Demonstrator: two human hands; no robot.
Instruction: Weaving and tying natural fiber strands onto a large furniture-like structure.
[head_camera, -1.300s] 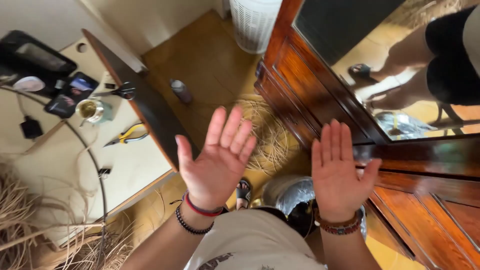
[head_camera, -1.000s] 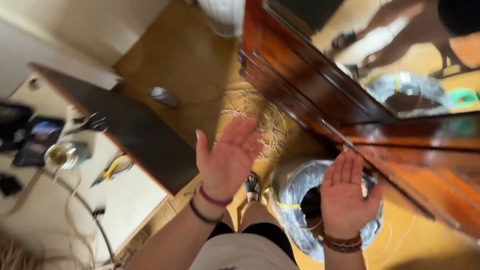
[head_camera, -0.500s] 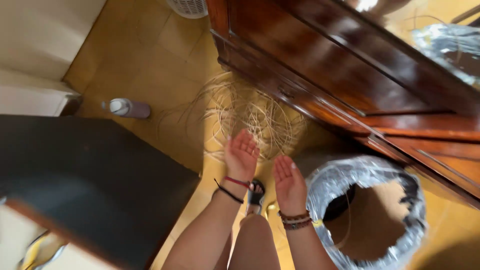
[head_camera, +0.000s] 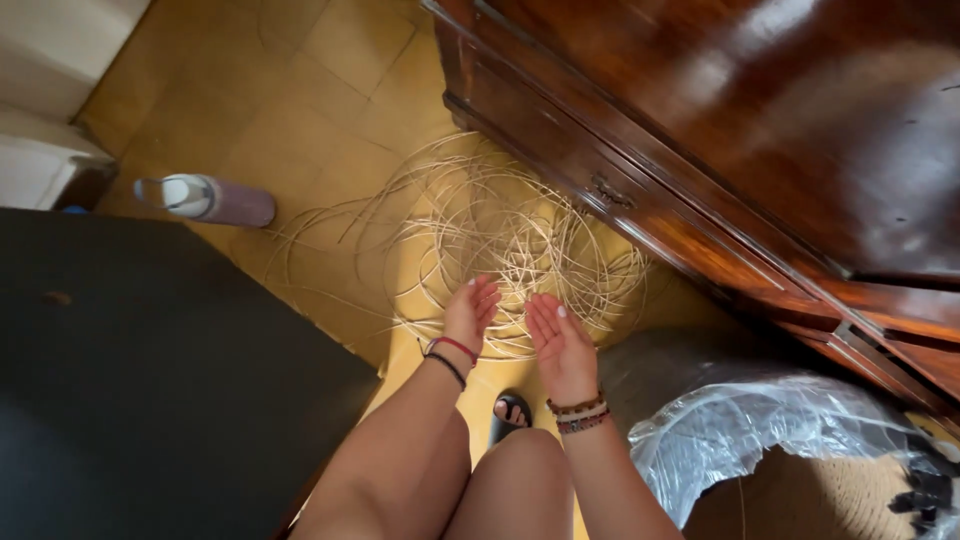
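Observation:
A loose tangle of pale cane strands (head_camera: 500, 235) lies coiled on the yellow tiled floor in front of a dark wooden cabinet. My left hand (head_camera: 468, 312) reaches down over its near edge, fingers together and extended, with red and black bracelets at the wrist. Just to the right is my right hand (head_camera: 558, 345), palm up and fingers apart, beaded bracelets on the wrist. Neither hand holds a strand. Both hover just above the coil; I cannot tell if the fingertips touch it. My bare knees and a dark sandal (head_camera: 511, 412) show below.
A dark wooden cabinet (head_camera: 720, 130) with a drawer handle fills the upper right. A black tabletop (head_camera: 150, 380) covers the lower left. A lilac bottle (head_camera: 208, 199) lies on the floor. A round bundle wrapped in clear plastic (head_camera: 790, 440) sits at the lower right.
The view has tilted down from the table and cabinet to the floor. Both hands, raised with palms spread, have dropped towards the cane coil and come close together.

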